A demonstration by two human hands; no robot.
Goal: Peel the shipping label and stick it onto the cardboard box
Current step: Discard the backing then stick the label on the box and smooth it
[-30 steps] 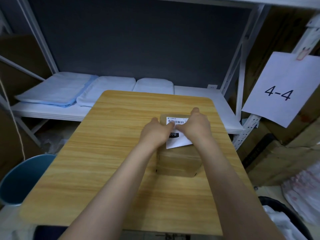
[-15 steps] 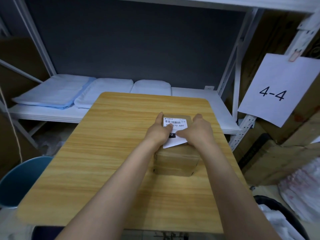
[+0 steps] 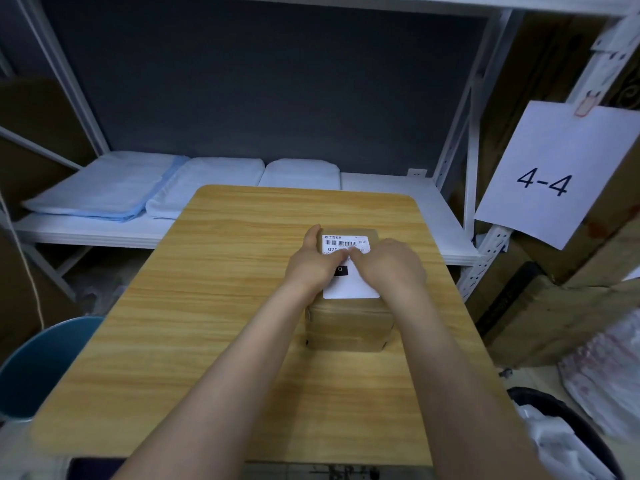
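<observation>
The label (image 3: 349,268), thin, limp and tacky, lies on the box (image 3: 348,327) at the desk's (image 3: 207,306) 1 o'clock; both hands (image 3: 313,265) (image 3: 389,268) press flat, grip apart, best smoothed centre-outward.

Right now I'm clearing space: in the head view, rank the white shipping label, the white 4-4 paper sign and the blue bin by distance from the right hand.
1. White shipping label: under the right hand.
2. White 4-4 paper sign: upper right, on the rack.
3. Blue bin: far left, beside the table.
</observation>
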